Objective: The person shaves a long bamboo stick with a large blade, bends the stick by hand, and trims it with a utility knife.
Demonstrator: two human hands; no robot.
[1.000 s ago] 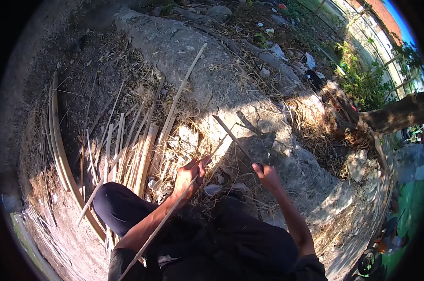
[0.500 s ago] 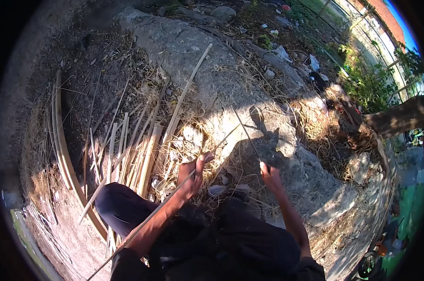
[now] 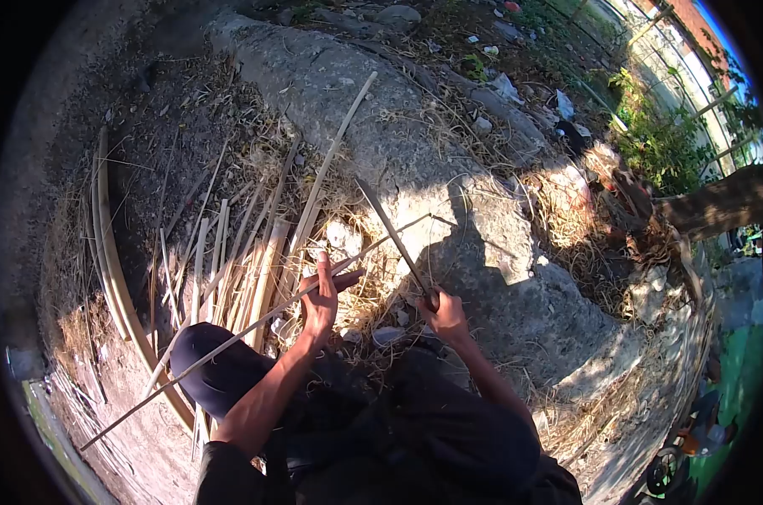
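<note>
My left hand (image 3: 319, 299) is in front of my left knee, its fingers stretched out around a long thin bamboo stick (image 3: 221, 347), which rests between them. The stick slants from the lower left up past the hand to the sunlit rock. My right hand (image 3: 443, 316) is closed around the handle of a long, narrow-bladed knife (image 3: 387, 225). The blade points up and left and crosses the stick near its upper end; whether they touch I cannot tell. The knife's handle is mostly hidden by my fingers.
Several split bamboo strips (image 3: 268, 282) lie to the left of the rock, with a longer curved strip (image 3: 114, 290) farther left. A large rock (image 3: 516, 299) slopes in front of me, with dry shavings (image 3: 360, 295) at its base. A tree trunk (image 3: 718, 202) stands at the right.
My right hand has moved left with the knife, whose blade now crosses the stick. My left fingers have straightened, and the stick's lower end has swung up and left.
</note>
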